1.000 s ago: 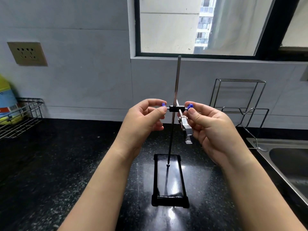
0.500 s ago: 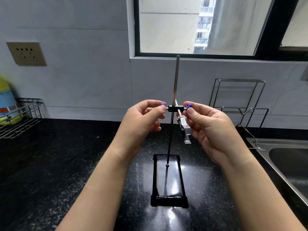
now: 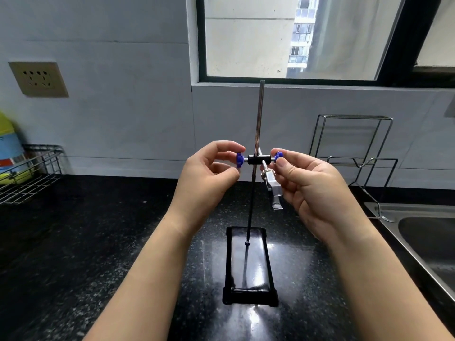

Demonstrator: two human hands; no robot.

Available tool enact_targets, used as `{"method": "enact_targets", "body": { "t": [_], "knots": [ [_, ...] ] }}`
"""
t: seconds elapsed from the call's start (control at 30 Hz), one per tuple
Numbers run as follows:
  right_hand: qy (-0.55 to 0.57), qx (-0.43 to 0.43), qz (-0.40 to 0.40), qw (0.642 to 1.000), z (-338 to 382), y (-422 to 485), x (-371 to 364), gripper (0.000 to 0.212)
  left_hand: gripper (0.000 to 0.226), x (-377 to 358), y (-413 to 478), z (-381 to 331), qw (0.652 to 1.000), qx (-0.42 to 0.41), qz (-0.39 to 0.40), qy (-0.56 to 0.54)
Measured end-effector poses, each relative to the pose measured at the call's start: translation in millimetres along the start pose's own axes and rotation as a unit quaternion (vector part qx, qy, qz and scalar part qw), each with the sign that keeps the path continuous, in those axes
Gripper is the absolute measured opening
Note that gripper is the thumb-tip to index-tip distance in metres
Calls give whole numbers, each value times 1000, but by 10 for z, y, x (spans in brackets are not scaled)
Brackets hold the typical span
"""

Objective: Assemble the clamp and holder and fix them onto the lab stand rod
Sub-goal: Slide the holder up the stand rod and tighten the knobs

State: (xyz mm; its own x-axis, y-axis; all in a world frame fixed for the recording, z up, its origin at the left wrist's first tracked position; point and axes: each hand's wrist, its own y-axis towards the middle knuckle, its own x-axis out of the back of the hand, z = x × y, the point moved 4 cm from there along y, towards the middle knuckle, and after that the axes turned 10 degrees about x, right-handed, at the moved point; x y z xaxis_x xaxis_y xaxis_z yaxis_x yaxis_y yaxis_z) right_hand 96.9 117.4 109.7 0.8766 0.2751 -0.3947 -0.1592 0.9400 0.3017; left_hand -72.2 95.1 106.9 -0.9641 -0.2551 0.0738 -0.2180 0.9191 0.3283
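The lab stand's black base (image 3: 248, 267) sits on the dark counter with its steel rod (image 3: 258, 124) upright. A black holder (image 3: 257, 159) sits on the rod at mid height, with a blue knob on each side. A silver clamp (image 3: 272, 183) hangs from it, slanting down toward me on the right. My left hand (image 3: 209, 178) has forefinger and thumb spread above and below the left blue knob (image 3: 239, 159), with a gap around it. My right hand (image 3: 312, 190) pinches the right blue knob (image 3: 278, 155) between thumb and forefinger.
A wire rack (image 3: 354, 141) stands against the wall at the right, beside a steel sink (image 3: 428, 242). At the far left, a wire basket (image 3: 29, 173) holds a coloured bottle (image 3: 9, 148). A wall socket (image 3: 38, 78) is above it.
My left fingers have come apart from the left blue knob, which now shows fully. My right hand keeps its pinch on the right knob. The stand has not moved.
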Motion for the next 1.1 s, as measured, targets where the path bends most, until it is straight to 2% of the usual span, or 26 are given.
{"method": "enact_targets", "body": {
  "t": [0.07,0.13,0.23,0.4,0.6,0.8,1.1],
  "knots": [
    [-3,0,0,1000,-5,3,3,18,36,2,3,9,1000,1,-12,6],
    [-5,0,0,1000,-9,3,6,18,36,-15,10,42,998,47,-3,-34],
    [-10,2,0,1000,-12,6,11,19,19,-57,9,64,992,96,21,-78],
    [-10,2,-1,1000,-6,7,5,18,12,-71,22,48,995,69,10,-77],
    [-15,-3,1,1000,-12,1,-3,20,23,-56,3,12,998,26,17,-59],
    [-23,-2,-1,1000,-5,-2,-5,22,15,-90,-3,46,984,137,31,-113],
    [-30,1,-7,1000,-12,0,-5,20,11,-161,-4,72,957,187,5,-224]
  ]
}}
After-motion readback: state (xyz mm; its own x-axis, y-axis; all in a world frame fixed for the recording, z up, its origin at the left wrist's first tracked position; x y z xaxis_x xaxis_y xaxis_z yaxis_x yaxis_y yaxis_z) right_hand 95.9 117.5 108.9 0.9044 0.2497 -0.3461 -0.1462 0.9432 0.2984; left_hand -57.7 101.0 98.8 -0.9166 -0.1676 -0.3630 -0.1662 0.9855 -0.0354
